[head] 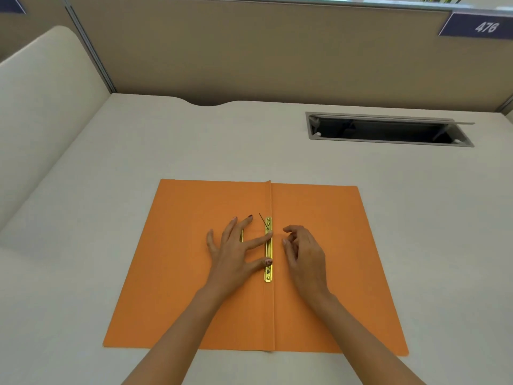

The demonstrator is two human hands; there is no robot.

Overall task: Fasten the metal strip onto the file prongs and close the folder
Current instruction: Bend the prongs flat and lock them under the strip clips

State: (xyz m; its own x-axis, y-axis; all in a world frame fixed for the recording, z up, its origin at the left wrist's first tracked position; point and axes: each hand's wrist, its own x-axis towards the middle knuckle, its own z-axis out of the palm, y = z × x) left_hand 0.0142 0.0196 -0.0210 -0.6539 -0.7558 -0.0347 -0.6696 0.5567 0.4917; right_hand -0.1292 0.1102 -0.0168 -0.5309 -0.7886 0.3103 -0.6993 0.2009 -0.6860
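- While the orange folder [194, 287] lies open and flat on the pale counter [83, 218], treat it as thin card: light, bendy, apt to slide if you push sideways. Take a cover by its outer edge when you come to close it, and fold along the centre crease [272, 315].
- Your left hand [236, 254] lies spread on the left cover, fingers [261, 240] splayed and gripping nothing; the forefinger and thumb tips press on the strip.
- Half hidden under that palm is a short brass-coloured piece [241, 236]; what it is, you cannot tell from here.
- On the crease lies the metal strip [268, 250], brass-coloured, narrow, lying along the fold. Judge it stiff along its length but thin, with slick faces and keen edges; hold it by its long edges or press it flat from above.
- One thin prong [262, 219] stands up slanted at the strip's far end. It should bend easily, so push it down with a fingertip near its root. The near prong is not clearly visible.
- Your right hand [302, 251] hovers just right of the strip, fingers loosely curled, empty, not touching it.
- Count: one folder with two covers, one strip, one prong visible, one unclear brass piece, two hands.
- Far right, one open cable hatch [388, 130] is set into the counter, well apart from the work.
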